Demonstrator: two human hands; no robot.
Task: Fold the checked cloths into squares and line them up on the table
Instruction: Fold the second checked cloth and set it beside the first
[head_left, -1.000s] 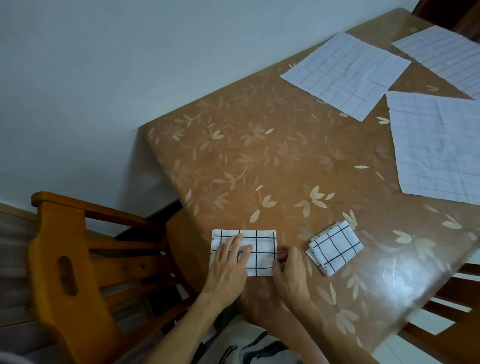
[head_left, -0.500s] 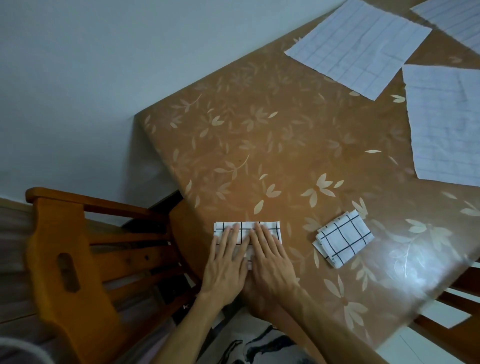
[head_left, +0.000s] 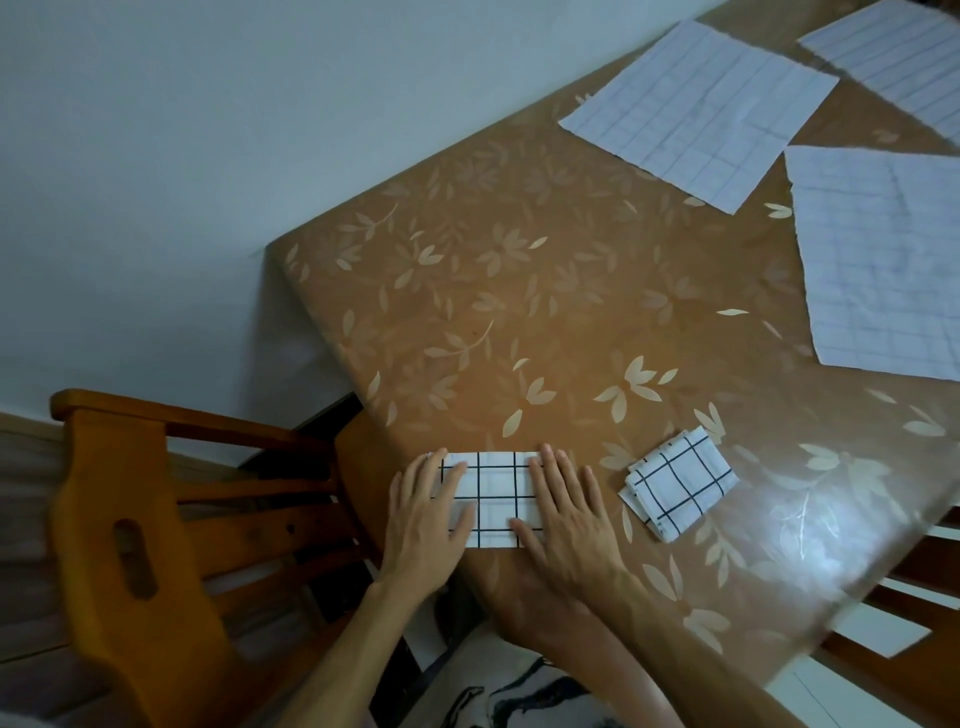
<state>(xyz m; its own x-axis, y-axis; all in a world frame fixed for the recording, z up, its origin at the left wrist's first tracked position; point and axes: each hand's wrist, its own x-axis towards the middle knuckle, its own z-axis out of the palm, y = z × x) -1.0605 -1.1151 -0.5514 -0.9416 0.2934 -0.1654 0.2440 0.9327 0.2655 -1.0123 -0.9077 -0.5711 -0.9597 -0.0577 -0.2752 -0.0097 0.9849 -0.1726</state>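
Cloth (head_left: 493, 499), folded to a strip, lies at the table's (head_left: 519, 291) near edge, the left hand (head_left: 427, 519) flat on its left end and the right hand (head_left: 566, 512) flat on its right end, fingers straight. Just right sits a finished square (head_left: 678, 480); flat cloths (head_left: 698, 106) wait far right. The likely risk: lifting one palm for the next fold lets the layers slip or spring open, leaving an uneven square.
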